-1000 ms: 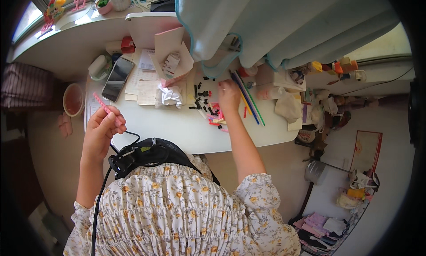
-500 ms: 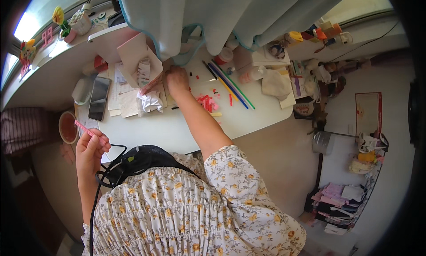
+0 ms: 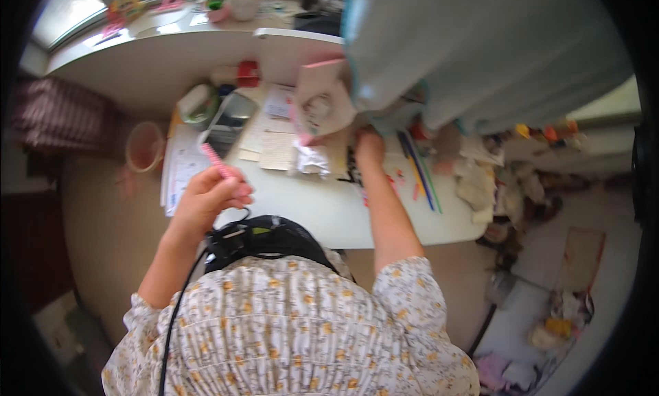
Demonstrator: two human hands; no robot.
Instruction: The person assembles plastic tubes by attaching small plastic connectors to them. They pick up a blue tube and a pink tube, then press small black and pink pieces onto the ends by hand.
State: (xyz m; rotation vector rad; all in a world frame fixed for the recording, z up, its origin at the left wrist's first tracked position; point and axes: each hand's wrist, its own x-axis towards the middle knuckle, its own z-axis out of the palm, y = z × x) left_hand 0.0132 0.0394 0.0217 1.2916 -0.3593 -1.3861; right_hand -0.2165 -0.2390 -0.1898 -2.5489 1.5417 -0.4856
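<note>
My left hand (image 3: pixel 214 190) is raised at the desk's near left, its fingers closed around the lower end of a thin pink stick with a bumpy surface (image 3: pixel 216 160). The stick points up and away to the left. My right hand (image 3: pixel 369 149) reaches to the back of the desk, just under the curtain's hem. Its fingertips are blurred and partly hidden, so whether they hold anything does not show. Small black pieces (image 3: pixel 353 168) lie beside this hand. Right of the forearm are small red pieces (image 3: pixel 392 182) and several long coloured sticks (image 3: pixel 420 171).
Left on the white desk (image 3: pixel 295 207) lie a phone (image 3: pixel 232 120), papers (image 3: pixel 278 149) and crumpled white tissue (image 3: pixel 312 161) beside an upright pink-and-white paper holder (image 3: pixel 326 94). A pale curtain (image 3: pixel 473 60) hangs over the back right. A pink bin (image 3: pixel 145 147) stands off the left edge.
The view has swung left, so the desk appears further right. My left hand still grips the pink stick. My right hand stays at the back, its forearm now covering most of the red pieces.
</note>
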